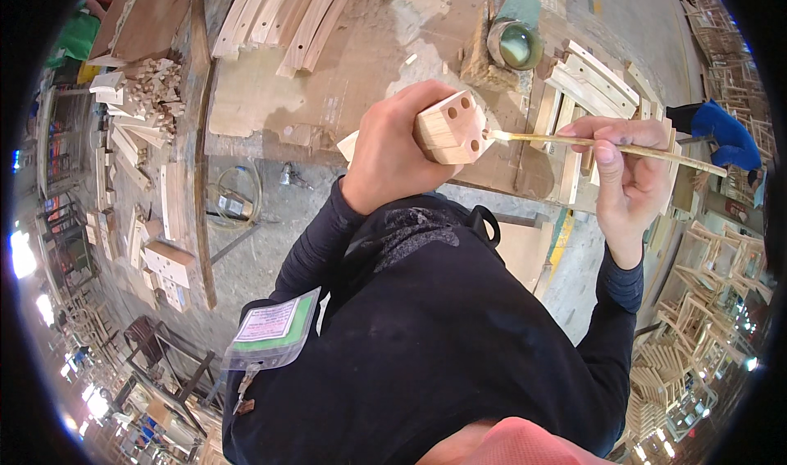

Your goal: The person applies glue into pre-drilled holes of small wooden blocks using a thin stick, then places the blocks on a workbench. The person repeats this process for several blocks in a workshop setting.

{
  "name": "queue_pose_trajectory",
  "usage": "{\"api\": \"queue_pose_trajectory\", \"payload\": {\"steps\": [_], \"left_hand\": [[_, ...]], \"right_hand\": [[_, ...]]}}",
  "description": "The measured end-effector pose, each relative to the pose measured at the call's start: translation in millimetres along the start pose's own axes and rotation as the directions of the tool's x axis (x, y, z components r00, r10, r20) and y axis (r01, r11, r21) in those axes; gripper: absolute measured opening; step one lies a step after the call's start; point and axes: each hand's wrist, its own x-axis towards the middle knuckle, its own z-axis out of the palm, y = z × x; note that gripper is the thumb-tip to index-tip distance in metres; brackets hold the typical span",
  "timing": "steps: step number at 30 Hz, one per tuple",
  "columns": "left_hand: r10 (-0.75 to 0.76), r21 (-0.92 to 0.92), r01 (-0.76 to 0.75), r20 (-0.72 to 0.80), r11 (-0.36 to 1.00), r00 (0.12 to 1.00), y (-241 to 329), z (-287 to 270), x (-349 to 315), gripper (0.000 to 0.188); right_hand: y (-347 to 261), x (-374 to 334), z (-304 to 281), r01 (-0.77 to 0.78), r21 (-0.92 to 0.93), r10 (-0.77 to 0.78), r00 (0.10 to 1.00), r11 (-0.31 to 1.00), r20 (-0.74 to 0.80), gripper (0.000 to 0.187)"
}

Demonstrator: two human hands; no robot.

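My left hand is wrapped round a pale wooden piece, its end face turned to the right. Several round holes are drilled in that face; whether it is one block or several pieces held together I cannot tell. Between thumb and fingers, my right hand pinches a long thin stick, its far end sticking out to the right. The stick's pale tip meets the end face beside one of the holes. Beyond the hands, a greenish round glass container lies tilted on a worn block.
The stained workbench carries curved slats at the far left and drilled slats at the right. Offcuts crowd a second bench on the left. A person in blue is at the right, near stacked wooden frames.
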Motion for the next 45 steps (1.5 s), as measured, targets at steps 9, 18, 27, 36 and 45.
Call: {"api": "queue_pose_trajectory", "payload": {"steps": [9, 18, 27, 36, 45], "left_hand": [[-0.001, -0.027, 0.001, -0.001, 1.0, 1.0, 3, -2, -1, 0.043], [-0.017, -0.105, 0.013, -0.034, 0.994, 0.999, 1, 1, -1, 0.043], [-0.003, -0.069, 0.003, 0.01, 0.998, 1.0, -1, -1, 1, 0.046], [-0.004, -0.109, -0.001, -0.047, 0.994, 0.999, 1, 0, 1, 0.041], [0.015, -0.088, -0.02, -0.054, 0.996, 0.998, 0, 1, -1, 0.043]], "right_hand": [[1, 0, 5, 0.048, -0.075, -0.045, 0.998, 0.996, 0.048, 0.016], [0, 2, 6, 0.047, -0.108, -0.042, 0.998, 0.993, 0.047, 0.015], [-5, 4, 6, 0.062, -0.131, -0.058, 0.998, 0.989, 0.032, 0.016], [-9, 4, 7, 0.0, -0.086, -0.001, 1.0, 0.996, -0.012, 0.015], [-18, 4, 12, 0.034, -0.024, -0.034, 0.999, 0.999, 0.002, 0.014]]}}
